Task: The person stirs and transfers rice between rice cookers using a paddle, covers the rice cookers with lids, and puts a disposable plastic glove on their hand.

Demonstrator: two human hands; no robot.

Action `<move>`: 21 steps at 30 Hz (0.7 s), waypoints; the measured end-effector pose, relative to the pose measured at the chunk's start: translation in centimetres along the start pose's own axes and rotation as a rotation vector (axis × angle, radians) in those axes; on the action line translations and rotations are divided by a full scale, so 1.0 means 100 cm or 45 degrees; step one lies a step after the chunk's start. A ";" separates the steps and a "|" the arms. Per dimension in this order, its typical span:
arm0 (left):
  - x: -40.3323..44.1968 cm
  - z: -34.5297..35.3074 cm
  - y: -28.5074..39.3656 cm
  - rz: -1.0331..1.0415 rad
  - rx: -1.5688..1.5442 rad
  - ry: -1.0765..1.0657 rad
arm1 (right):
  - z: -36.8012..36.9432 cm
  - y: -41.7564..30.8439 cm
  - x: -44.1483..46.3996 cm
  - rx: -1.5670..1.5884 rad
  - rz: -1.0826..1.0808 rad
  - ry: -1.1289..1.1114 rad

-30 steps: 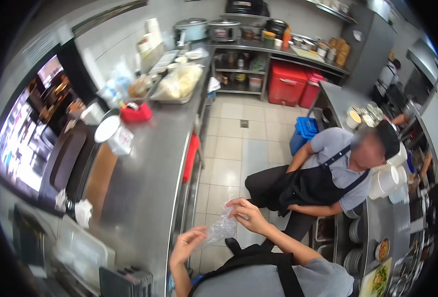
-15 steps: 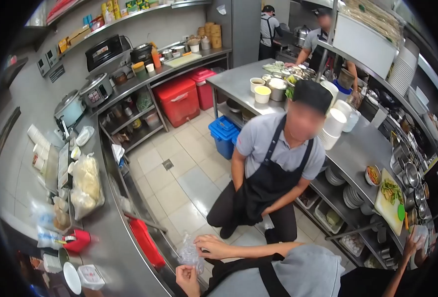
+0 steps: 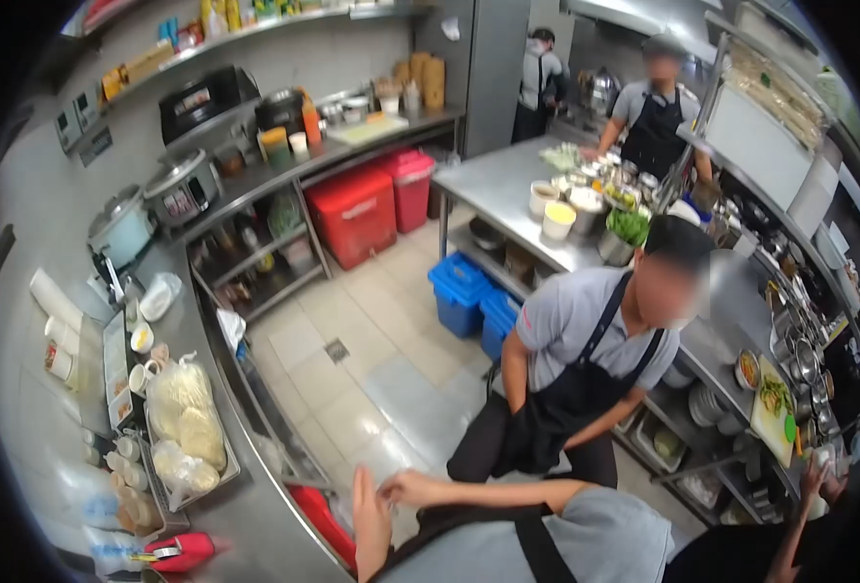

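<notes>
Over the floor near the counter edge, my left hand (image 3: pixel 370 525) is raised with its fingers stretched upward and close together. My right hand (image 3: pixel 412 489) is right beside it, fingers bent and drawn together near the left palm. Whatever the right fingers may pinch is too small or hidden to make out. Clear plastic does not show plainly between the hands. My right forearm and grey sleeve (image 3: pixel 605 515) cross the lower edge of the view.
The steel counter (image 3: pixel 240 530) on my left bears a tray of bagged food (image 3: pixel 189 428). A co-worker in a black apron (image 3: pixel 585 408) is close ahead. At lower right another person's hand (image 3: pixel 816 478) holds something clear. Blue bins (image 3: pixel 464 291) stand under the prep table (image 3: pixel 478 185).
Both hands held crumpled clear plastic; it no longer shows plainly. My left hand has risen and straightened its fingers. The view has shifted, and the co-worker ahead faces more to the right.
</notes>
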State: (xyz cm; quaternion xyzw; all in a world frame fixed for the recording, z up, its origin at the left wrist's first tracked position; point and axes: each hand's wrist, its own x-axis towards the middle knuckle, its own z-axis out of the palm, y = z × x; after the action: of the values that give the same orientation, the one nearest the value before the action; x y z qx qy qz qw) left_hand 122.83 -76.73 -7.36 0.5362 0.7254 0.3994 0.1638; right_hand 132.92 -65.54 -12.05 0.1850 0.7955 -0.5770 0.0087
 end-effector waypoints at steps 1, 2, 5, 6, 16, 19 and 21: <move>0.023 0.002 0.007 0.103 -0.024 -0.046 | -0.019 -0.007 0.006 0.169 0.113 -0.012; 0.040 0.003 0.014 0.155 0.016 -0.157 | -0.005 0.034 0.029 0.495 0.121 0.032; 0.079 0.007 0.017 0.308 0.074 -0.399 | -0.014 0.066 0.056 0.992 0.173 0.304; 0.090 0.011 0.010 0.341 0.059 -0.413 | -0.033 0.055 0.055 1.073 0.195 0.412; 0.270 0.033 -0.007 0.426 0.037 -0.280 | -0.194 0.057 0.157 1.918 -0.157 0.910; 0.323 0.045 -0.013 0.628 -0.049 -0.157 | -0.265 0.021 0.168 2.177 -0.535 0.747; 0.353 0.044 -0.012 0.778 -0.032 -0.148 | -0.303 0.011 0.188 2.187 -0.689 0.624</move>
State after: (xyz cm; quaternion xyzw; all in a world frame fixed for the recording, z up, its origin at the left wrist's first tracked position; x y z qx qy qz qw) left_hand 111.83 -43.01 -4.30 0.7492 0.5152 0.4078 0.0840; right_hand 121.77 -31.98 -7.24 0.0530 0.0919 -0.8947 -0.4339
